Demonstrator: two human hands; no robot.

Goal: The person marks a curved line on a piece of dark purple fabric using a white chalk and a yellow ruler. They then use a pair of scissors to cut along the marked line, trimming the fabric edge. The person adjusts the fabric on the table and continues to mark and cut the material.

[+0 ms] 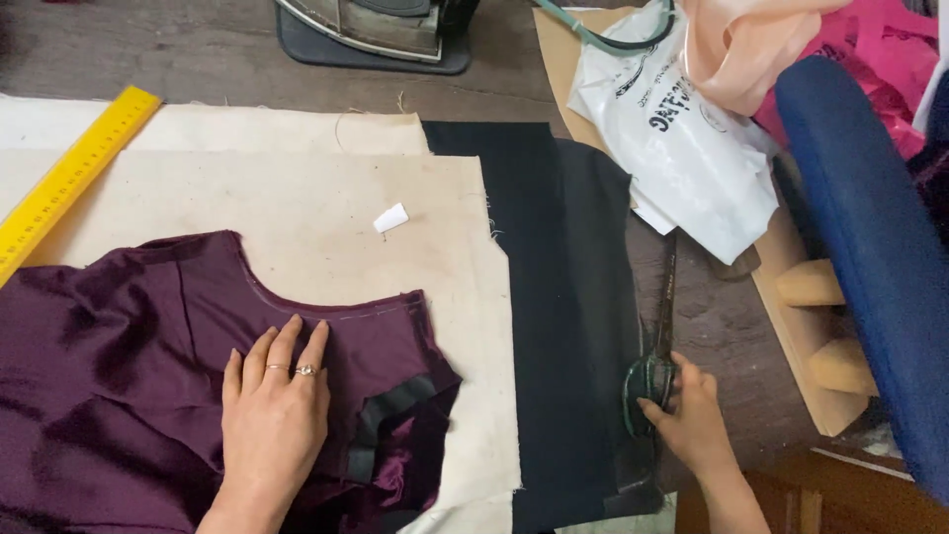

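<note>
Our left hand (pixel 274 400) lies flat, fingers spread, on the purple garment (pixel 129 366) at the worktop's near left; our right hand (pixel 692 415) grips the scissors (pixel 654 366) near the right edge.

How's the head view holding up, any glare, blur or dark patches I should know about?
Head view: even, soft light with faint shadows; the left hand on the purple satin garment is sharp, and the satin shows bright sheen patches; the right hand at the scissors is slightly soft; the black fabric reads nearly featureless; the white plastic bag is bright but not blown out.
</note>
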